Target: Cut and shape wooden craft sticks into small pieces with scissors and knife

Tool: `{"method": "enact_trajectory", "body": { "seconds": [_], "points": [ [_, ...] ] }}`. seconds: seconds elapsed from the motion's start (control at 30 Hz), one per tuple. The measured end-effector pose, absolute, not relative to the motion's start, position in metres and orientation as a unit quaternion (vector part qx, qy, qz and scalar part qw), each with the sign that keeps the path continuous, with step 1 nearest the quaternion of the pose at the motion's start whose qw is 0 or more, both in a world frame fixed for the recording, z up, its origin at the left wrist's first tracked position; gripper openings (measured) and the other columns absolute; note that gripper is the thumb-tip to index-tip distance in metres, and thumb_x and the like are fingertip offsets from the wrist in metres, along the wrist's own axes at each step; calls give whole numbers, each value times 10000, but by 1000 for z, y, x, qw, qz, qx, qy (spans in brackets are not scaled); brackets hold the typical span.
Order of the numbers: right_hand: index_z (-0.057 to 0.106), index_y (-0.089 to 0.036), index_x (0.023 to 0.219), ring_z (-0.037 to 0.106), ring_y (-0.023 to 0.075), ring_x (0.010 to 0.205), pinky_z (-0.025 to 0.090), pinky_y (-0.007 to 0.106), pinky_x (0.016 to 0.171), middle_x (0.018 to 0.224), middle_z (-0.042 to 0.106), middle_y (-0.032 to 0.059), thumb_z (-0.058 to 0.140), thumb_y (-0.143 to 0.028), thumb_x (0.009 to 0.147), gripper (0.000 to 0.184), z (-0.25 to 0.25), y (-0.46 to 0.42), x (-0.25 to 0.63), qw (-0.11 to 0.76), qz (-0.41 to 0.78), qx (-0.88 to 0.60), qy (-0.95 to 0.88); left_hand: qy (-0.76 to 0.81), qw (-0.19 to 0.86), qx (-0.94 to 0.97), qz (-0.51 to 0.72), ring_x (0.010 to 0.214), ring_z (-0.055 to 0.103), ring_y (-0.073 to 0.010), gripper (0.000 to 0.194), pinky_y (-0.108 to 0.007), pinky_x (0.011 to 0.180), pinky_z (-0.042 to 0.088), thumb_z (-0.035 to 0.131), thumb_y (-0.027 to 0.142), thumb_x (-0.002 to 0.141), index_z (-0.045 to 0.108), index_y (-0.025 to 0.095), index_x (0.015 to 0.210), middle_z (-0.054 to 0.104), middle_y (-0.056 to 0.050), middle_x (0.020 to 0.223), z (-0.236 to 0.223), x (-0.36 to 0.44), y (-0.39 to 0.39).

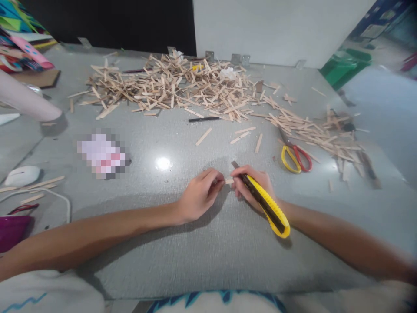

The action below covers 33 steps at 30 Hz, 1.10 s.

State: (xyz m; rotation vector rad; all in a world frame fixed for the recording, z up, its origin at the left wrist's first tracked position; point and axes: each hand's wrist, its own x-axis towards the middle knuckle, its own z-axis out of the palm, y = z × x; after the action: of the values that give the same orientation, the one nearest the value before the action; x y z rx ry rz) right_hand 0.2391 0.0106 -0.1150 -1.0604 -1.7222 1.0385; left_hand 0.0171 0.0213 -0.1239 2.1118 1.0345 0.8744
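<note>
Between my hands is a short piece of wooden stick (229, 181), mostly covered by fingers. My left hand (200, 195) pinches its left end with thumb and fingertips. A yellow and black utility knife (267, 204) lies across my right hand (252, 187), its blade out and pointing up and left, its handle end sticking out toward me. The fingertips of my right hand are at the stick's right end; whether they press on it I cannot tell. Several loose wooden sticks (240, 138) and a black pen (204, 119) lie beyond my hands.
A big heap of wooden sticks (156, 87) spreads along the back of the grey table (156, 261) and down its right side. Scissors (296, 158) with yellow and red handles lie at right. A white mouse (23, 175), a cable (67, 204) and a blurred-out item (102, 152) are at left.
</note>
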Motion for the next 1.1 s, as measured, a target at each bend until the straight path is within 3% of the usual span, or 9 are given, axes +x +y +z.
{"method": "enact_trajectory", "body": {
  "seconds": [0.37,0.67,0.9,1.1],
  "points": [
    [669,-266,1080,660,116,506,568,236,527,680,682,-47,631,-328,1083,73,-114,10,238,426,415,-433,-677,394,317,793,341,674,561,-117,120,-242,633,440,578,206,1074,602,196,957,648,7,835,-121,18,24],
    [676,-239,1077,728,127,533,604,217,556,669,715,-40,640,-350,1082,116,-117,10,238,434,414,-453,-660,390,280,801,358,766,633,-122,73,-236,682,502,613,146,1065,660,189,1030,703,-30,976,-129,17,19],
    [684,-228,1104,732,114,529,593,195,542,692,727,-40,652,-318,1075,99,-119,11,239,428,422,-440,-667,380,216,804,403,809,701,-120,140,-211,677,529,605,129,1081,713,183,1011,746,-28,988,-133,17,19],
    [688,-231,1111,730,113,530,579,189,518,703,727,-39,654,-300,1074,86,-121,12,239,427,432,-431,-667,389,173,821,380,884,732,-165,138,-267,765,560,599,149,1090,705,183,1008,766,-34,982,-132,15,21]
  ]
}}
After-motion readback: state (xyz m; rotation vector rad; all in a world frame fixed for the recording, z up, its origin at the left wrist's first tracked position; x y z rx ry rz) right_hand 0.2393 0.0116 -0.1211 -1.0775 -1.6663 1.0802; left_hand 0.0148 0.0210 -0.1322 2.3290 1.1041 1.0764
